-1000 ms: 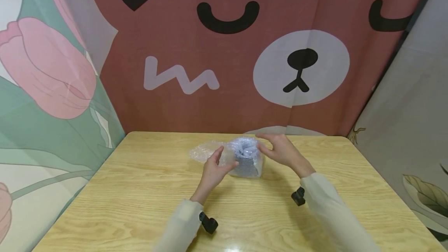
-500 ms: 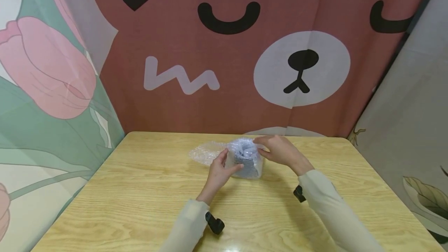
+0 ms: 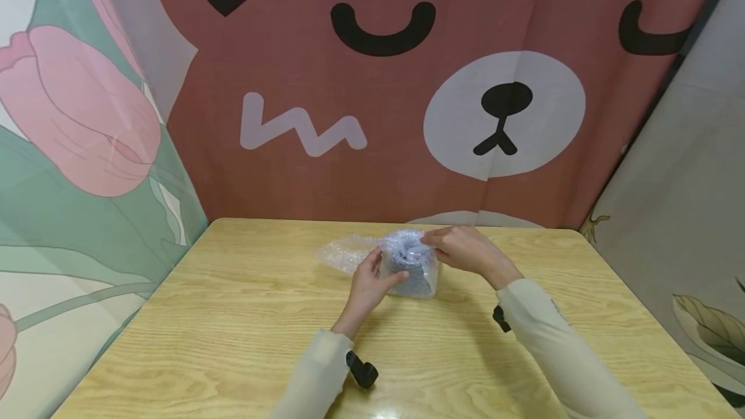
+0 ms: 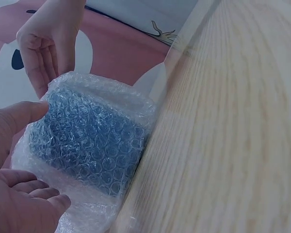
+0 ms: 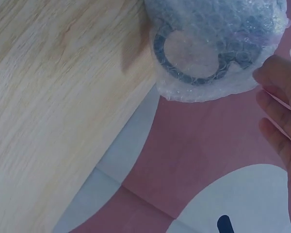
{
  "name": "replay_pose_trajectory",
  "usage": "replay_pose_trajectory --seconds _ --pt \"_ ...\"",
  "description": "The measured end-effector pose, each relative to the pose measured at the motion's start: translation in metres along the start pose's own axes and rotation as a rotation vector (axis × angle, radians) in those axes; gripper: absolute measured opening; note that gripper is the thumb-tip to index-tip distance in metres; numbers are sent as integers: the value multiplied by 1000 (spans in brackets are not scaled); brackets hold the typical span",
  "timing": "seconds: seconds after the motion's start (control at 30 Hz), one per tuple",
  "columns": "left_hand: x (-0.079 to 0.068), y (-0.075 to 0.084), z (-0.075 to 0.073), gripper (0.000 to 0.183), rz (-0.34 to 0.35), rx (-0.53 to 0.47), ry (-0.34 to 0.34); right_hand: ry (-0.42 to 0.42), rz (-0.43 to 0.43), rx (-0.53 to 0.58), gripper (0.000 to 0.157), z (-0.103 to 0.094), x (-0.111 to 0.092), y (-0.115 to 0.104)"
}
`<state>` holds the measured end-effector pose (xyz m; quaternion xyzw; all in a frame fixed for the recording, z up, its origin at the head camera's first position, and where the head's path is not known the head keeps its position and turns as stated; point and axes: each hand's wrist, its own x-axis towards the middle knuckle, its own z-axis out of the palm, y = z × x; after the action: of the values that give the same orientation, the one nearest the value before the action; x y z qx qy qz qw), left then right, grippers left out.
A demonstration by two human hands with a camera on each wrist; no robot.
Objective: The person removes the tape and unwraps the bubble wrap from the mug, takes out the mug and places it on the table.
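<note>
A blue-grey mug (image 3: 414, 282) stands on the table inside clear bubble wrap (image 4: 94, 141), the wrap bunched and tucked into its top. In the right wrist view its ring-shaped handle (image 5: 201, 80) shows through the plastic. My left hand (image 3: 365, 290) holds the wrapped mug from the left, thumb on the near side and fingers along the wrap beside it. At the upper right edge, my right hand (image 3: 467, 249) pinches the bubble wrap between thumb and fingers. A loose flap of the wrap (image 3: 343, 254) spreads out to the left.
The wood-grain table (image 3: 233, 315) ends just behind the mug, against a hanging cloth (image 3: 291, 180) with a bear face printed on it. More printed cloth (image 3: 75, 212) hangs at the left, and a pale curtain (image 3: 687, 180) at the right.
My left hand has moved right and come against the wrapped mug. The right hand's fingers have come together at the wrap's top edge. The mug has hardly moved.
</note>
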<state>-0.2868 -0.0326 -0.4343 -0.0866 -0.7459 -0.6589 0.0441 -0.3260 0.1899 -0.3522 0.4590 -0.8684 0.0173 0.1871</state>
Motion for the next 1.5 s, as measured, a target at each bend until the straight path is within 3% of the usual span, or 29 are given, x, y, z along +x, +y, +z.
replay_pose_trajectory --seconds 0.4,0.67,0.9,1.07,1.27,1.5 --pt "-1 2 2 80 -5 -13 4 17 -52 -50 23 3 -1 2" --pt "1 -1 7 78 21 -82 25 7 -47 -73 24 5 -1 1" --pt "0 1 15 89 -19 -90 33 38 -46 -72 24 9 -3 3" --pt "0 1 19 90 -8 -109 29 57 -48 -55 22 10 -5 3" --pt "1 2 22 88 21 -83 30 65 -48 -59 21 9 -6 1" --pt "-2 4 24 95 -12 -38 43 86 -71 -47 19 9 -7 -1"
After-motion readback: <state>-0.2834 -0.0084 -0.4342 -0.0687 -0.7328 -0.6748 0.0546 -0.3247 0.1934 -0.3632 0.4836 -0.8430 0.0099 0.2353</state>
